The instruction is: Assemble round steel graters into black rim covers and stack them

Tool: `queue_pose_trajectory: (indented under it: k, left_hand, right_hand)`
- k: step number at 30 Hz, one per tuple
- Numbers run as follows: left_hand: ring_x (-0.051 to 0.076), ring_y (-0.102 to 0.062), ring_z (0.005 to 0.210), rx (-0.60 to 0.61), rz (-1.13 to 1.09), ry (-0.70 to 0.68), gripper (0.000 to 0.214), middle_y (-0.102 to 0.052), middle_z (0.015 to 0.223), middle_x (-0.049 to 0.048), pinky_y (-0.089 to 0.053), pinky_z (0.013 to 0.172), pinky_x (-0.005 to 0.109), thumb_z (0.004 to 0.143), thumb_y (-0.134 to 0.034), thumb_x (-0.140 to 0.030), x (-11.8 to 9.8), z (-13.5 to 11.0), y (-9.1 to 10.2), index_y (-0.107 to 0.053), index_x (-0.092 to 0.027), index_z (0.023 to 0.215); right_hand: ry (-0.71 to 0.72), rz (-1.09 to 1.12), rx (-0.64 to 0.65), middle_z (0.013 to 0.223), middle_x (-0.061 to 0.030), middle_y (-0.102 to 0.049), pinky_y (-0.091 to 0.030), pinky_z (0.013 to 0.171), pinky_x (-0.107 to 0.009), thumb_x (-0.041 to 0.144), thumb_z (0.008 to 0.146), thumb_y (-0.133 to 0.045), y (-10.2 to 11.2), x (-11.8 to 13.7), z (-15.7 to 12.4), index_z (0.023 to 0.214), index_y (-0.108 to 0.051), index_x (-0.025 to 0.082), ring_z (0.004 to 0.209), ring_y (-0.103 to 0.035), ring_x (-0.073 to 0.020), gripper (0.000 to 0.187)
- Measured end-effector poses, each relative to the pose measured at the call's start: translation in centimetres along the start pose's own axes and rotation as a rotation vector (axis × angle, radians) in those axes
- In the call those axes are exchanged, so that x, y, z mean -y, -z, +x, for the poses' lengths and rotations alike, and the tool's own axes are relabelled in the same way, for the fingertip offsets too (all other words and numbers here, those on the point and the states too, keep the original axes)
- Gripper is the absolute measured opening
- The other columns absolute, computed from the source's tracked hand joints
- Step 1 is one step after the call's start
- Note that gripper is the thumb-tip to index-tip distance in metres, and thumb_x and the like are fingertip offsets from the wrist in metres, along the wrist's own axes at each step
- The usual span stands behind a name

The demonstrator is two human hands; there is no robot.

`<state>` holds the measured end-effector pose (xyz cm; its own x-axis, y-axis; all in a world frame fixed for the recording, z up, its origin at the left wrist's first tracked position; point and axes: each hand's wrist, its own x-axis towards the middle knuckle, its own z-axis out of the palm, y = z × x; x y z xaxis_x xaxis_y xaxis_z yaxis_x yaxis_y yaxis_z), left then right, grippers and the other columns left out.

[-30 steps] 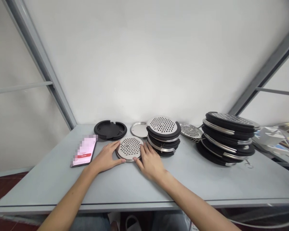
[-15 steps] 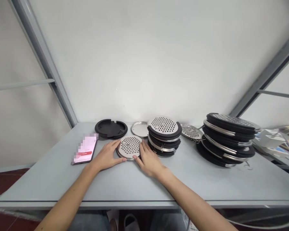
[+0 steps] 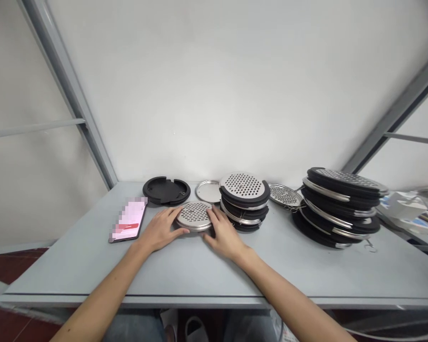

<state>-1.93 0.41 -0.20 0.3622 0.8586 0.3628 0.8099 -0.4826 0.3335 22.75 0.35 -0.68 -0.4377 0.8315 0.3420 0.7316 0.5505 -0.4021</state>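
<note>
A round silver metal disc (image 3: 195, 214) with a top full of slotted holes is between my two hands, over the table just left of the shorter stack. My left hand (image 3: 161, 231) grips its left rim, thumb at the front and fingers along the side. On the opposite rim, my right hand (image 3: 224, 234) has its fingers on the top edge and its thumb low at the front. Behind the disc lie a black round holder (image 3: 166, 191) with notches in its rim and a shallow silver lid-like plate (image 3: 209, 190).
A short stack of black-and-silver discs (image 3: 244, 204) stands close to my right hand. Farther right are a loose perforated disc (image 3: 285, 195) and a taller, leaning stack (image 3: 338, 209). A phone (image 3: 129, 221) lies left on the grey table (image 3: 185, 280); a wall rises behind.
The disc's near edge has come up slightly, so its side rim shows more. My right thumb has slipped from the top edge down to the front side.
</note>
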Motion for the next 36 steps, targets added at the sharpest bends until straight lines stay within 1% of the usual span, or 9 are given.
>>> queue_pose_trajectory:
  k: [4, 9, 12, 15, 18, 23, 28, 32, 36]
  left_hand:
    - [0.03, -0.057, 0.114, -0.063, -0.066, 0.027, 0.064, -0.06, 0.124, 0.0113, -0.048, 0.094, 0.043, 0.082, -0.062, -0.058, -0.2, 0.2, 0.3, -0.051, -0.02, 0.132]
    - [0.03, -0.051, 0.125, -0.146, -0.138, -0.079, 0.06, -0.053, 0.137, 0.0125, -0.042, 0.105, 0.047, 0.078, -0.071, -0.045, 0.3, 0.4, 0.3, -0.054, -0.02, 0.129]
    - [0.026, -0.059, 0.116, -0.202, -0.172, -0.122, 0.034, -0.064, 0.125, 0.0096, -0.046, 0.101, 0.044, 0.089, -0.059, -0.028, 0.7, 0.4, 0.5, -0.061, -0.02, 0.121]
    - [0.025, -0.063, 0.109, -0.241, -0.111, -0.158, 0.027, -0.069, 0.116, 0.0083, -0.048, 0.094, 0.043, 0.089, -0.057, -0.022, 1.0, 0.5, 0.7, -0.066, -0.021, 0.114]
    - [0.025, -0.065, 0.102, -0.273, -0.015, -0.203, 0.026, -0.071, 0.111, 0.0085, -0.049, 0.086, 0.042, 0.087, -0.06, -0.02, 0.9, 0.4, 0.8, -0.067, -0.02, 0.112]
    - [0.024, -0.067, 0.09, -0.327, -0.013, -0.276, 0.021, -0.074, 0.098, 0.0074, -0.049, 0.082, 0.039, 0.084, -0.067, -0.024, -0.2, 0.3, 0.9, -0.071, -0.02, 0.104]
    - [0.024, -0.064, 0.108, -0.303, -0.332, -0.027, 0.058, -0.07, 0.115, 0.0066, -0.045, 0.1, 0.04, 0.079, -0.072, -0.037, -0.8, 0.4, 1.2, -0.054, -0.023, 0.133]
    - [0.025, -0.063, 0.112, -0.129, -0.493, 0.034, 0.045, -0.067, 0.122, 0.0064, -0.048, 0.098, 0.039, 0.088, -0.061, -0.038, -0.7, 0.6, 1.0, -0.058, -0.021, 0.129]
    - [0.026, -0.066, 0.105, -0.205, -0.475, -0.001, 0.035, -0.071, 0.115, 0.0079, -0.052, 0.091, 0.036, 0.089, -0.059, -0.038, -0.3, 0.5, 0.9, -0.066, -0.018, 0.116]
  right_hand:
    - [0.007, 0.029, -0.07, 0.141, -0.0208, -0.047, -0.039, 0.109, -0.043, 0.013, 0.087, -0.052, 0.1, -0.3, 0.3, 0.135, -0.049, 0.009, 0.131, -0.046, -0.0284, 0.048]
    - [0.08, 0.087, -0.119, 0.136, -0.0187, -0.053, -0.042, 0.107, -0.042, 0.01, 0.087, -0.051, 0.2, -0.8, 0.3, 0.131, -0.053, 0.01, 0.126, -0.051, -0.0267, 0.043]
    - [0.133, 0.135, -0.113, 0.133, -0.0152, -0.057, -0.045, 0.103, -0.04, 0.013, 0.089, -0.05, 0.5, -1.0, 0.2, 0.129, -0.052, 0.014, 0.121, -0.055, -0.0239, 0.041]
    - [0.149, 0.096, -0.127, 0.129, -0.0142, -0.059, -0.048, 0.1, -0.041, 0.014, 0.086, -0.054, 0.6, -0.8, 0.1, 0.131, -0.049, 0.014, 0.117, -0.056, -0.025, 0.045]
    - [0.22, -0.007, -0.251, 0.128, -0.0158, -0.058, -0.045, 0.1, -0.045, 0.017, 0.085, -0.057, 0.5, 0.0, 0.0, 0.13, -0.048, 0.011, 0.12, -0.052, -0.0278, 0.047]
    - [0.377, -0.097, -0.407, 0.114, -0.0113, -0.066, -0.047, 0.09, -0.044, 0.017, 0.091, -0.051, 0.3, 0.9, -0.3, 0.12, -0.056, 0.018, 0.107, -0.058, -0.0263, 0.029]
    - [0.263, 0.265, -0.432, 0.103, -0.0073, -0.068, -0.051, 0.082, -0.034, 0.019, 0.091, -0.053, 1.1, 0.3, -0.3, 0.114, -0.054, 0.021, 0.092, -0.064, -0.0198, 0.023]
    - [0.139, 0.5, -0.401, 0.101, -0.0061, -0.065, -0.053, 0.083, -0.033, 0.023, 0.09, -0.054, 1.4, -0.1, 0.0, 0.113, -0.051, 0.022, 0.091, -0.064, -0.0188, 0.023]
    - [0.199, 0.418, -0.427, 0.123, -0.0108, -0.059, -0.046, 0.1, -0.041, 0.018, 0.088, -0.052, 1.4, -0.2, 0.2, 0.122, -0.048, 0.021, 0.116, -0.056, -0.0226, 0.034]
